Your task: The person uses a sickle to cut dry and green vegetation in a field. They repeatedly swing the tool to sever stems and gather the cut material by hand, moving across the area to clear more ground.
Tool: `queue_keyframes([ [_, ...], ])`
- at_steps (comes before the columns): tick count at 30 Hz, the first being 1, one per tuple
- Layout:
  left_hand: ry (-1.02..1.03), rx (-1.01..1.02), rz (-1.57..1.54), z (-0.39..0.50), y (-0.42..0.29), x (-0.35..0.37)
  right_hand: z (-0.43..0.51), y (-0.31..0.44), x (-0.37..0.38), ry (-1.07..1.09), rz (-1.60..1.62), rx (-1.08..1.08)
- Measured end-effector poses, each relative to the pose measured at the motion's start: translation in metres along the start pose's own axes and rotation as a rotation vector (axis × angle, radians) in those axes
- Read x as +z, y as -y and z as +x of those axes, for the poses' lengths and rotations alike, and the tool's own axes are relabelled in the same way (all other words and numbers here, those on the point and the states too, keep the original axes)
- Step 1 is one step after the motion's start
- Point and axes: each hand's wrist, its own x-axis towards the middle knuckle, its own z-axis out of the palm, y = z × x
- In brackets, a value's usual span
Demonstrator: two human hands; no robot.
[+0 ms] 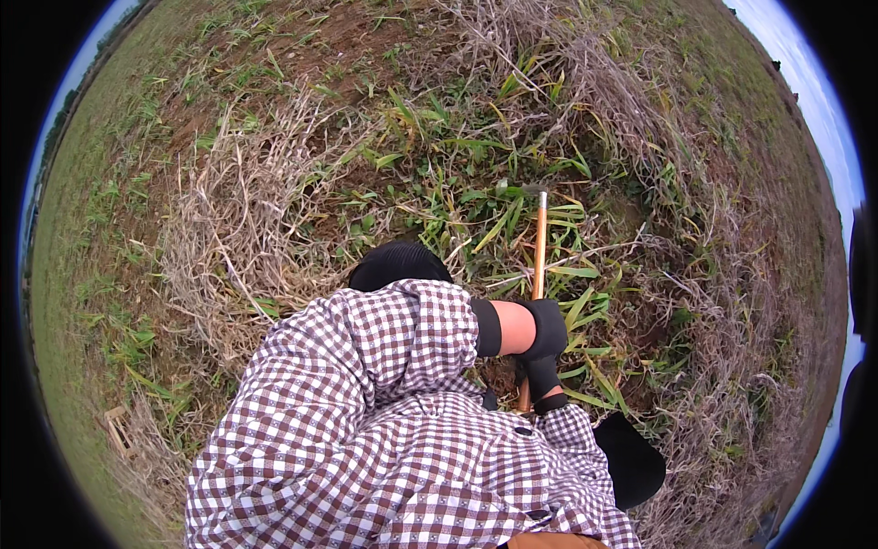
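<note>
Both my hands wear black gloves and grip one wooden tool handle point(540, 254), which runs away from my body over the weeds. My left hand point(547, 331) is the farther one on the shaft. Close behind it, my right hand point(541, 375) wraps the handle nearer my body. A silvery metal collar point(543, 200) caps the far end. From there a dark metal head point(525, 189) points left into green leaves, partly hidden, so whether it is a hoe or a sickle is unclear. Strappy green plants point(576, 312) surround the shaft.
Heaps of dry stalks lie on the left point(240, 199) and at the upper right point(597, 68). Bare reddish soil point(329, 41) shows farther ahead. My black-clad knees point(398, 264) flank the work area. A small wooden frame-like object point(120, 431) lies at the far left.
</note>
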Motion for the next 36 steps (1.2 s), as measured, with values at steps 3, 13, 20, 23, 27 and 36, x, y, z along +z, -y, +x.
queue_keyframes([
  [3,-0.023,-0.019,0.011,-0.002,-0.005,-0.001,-0.005,0.004,-0.003,-0.015,0.012,-0.010],
  [13,0.070,-0.021,0.082,-0.007,0.003,-0.004,0.003,-0.001,0.025,0.066,0.027,0.017],
  [20,0.028,0.003,0.059,-0.010,0.001,-0.009,-0.004,-0.002,0.010,0.024,0.029,0.031],
  [23,0.000,0.012,0.053,-0.009,-0.005,-0.010,-0.007,0.002,0.008,0.015,0.039,0.017],
  [27,0.013,-0.119,-0.012,-0.008,-0.005,-0.010,-0.004,0.000,0.023,0.049,0.058,0.012],
  [36,0.075,-0.053,0.029,-0.013,0.007,-0.009,0.004,-0.007,0.027,0.069,0.069,0.054],
])
